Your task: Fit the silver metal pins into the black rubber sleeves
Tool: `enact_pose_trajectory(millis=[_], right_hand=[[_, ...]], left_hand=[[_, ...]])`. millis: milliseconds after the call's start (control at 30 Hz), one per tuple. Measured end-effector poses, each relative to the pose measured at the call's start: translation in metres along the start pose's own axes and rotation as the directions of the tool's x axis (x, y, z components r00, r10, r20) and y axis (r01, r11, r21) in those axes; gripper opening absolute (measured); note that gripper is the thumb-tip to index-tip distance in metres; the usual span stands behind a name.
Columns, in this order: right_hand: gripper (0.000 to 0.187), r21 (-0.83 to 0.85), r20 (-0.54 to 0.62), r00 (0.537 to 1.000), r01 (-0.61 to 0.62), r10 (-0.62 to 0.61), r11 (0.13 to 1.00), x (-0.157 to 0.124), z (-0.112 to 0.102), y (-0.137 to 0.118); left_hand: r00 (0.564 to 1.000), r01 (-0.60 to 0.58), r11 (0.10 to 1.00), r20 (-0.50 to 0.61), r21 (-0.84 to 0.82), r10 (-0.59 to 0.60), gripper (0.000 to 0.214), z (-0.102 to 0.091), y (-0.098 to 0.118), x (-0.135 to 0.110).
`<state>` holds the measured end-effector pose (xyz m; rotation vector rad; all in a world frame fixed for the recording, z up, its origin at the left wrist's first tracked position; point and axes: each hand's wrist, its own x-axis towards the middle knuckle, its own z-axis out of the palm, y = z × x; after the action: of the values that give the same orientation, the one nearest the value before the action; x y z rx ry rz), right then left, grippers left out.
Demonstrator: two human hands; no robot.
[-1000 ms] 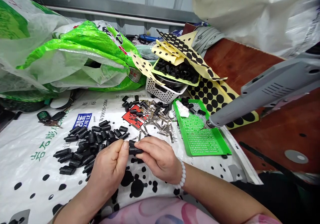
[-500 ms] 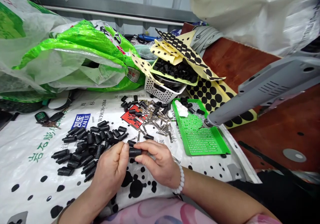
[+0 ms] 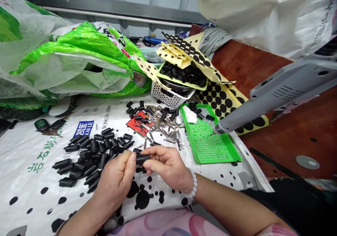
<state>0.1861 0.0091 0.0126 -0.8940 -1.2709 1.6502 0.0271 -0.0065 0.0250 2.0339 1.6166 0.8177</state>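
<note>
Right hand (image 3: 167,164): closed in a pinch on black sleeve (image 3: 142,159), held above the sack.
Left hand (image 3: 114,183): curled, just beside the sleeve; its hold cannot be told.
Loose sleeves (image 3: 103,157): heaped left on white woven sack (image 3: 26,194).
Green perforated tray (image 3: 207,148): placed far right.

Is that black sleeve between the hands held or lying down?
Held: the black sleeve is pinched between left hand and right hand.

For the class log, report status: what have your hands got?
Left hand, right hand pinching one black sleeve. Loose black sleeves beside left hand; metal pins ahead.
</note>
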Motion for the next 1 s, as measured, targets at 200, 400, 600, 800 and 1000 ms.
enact_pose_trajectory(millis=[200,400,600,800,1000], right_hand=[[0.020,-0.276,-0.024,0.990,0.126,-0.138,0.953,-0.003,-0.009,-0.007],[0.022,-0.038,-0.034,0.999,0.007,-0.008,0.999,-0.004,-0.016,-0.006],[0.023,-0.260,-0.141,0.986,0.052,-0.091,0.964,-0.012,-0.035,-0.009],[0.020,-0.697,-0.039,0.976,0.126,-0.213,0.706,-0.041,-0.054,-0.009],[0.023,-0.900,0.130,0.967,0.208,-0.219,0.383,-0.060,-0.045,0.006]], left_hand=[[0.994,-0.047,0.995,0.098,0.092,0.038,0.034,-0.006,0.000,0.001],[0.996,-0.039,0.997,0.082,0.062,0.034,0.033,-0.009,-0.003,0.001],[1.000,0.007,0.998,-0.023,0.056,-0.006,0.026,-0.017,-0.009,0.000],[0.998,-0.025,0.997,-0.053,0.072,0.029,0.027,-0.015,-0.018,-0.003],[0.999,-0.040,0.996,-0.023,0.084,0.042,0.027,-0.010,-0.017,-0.003]])
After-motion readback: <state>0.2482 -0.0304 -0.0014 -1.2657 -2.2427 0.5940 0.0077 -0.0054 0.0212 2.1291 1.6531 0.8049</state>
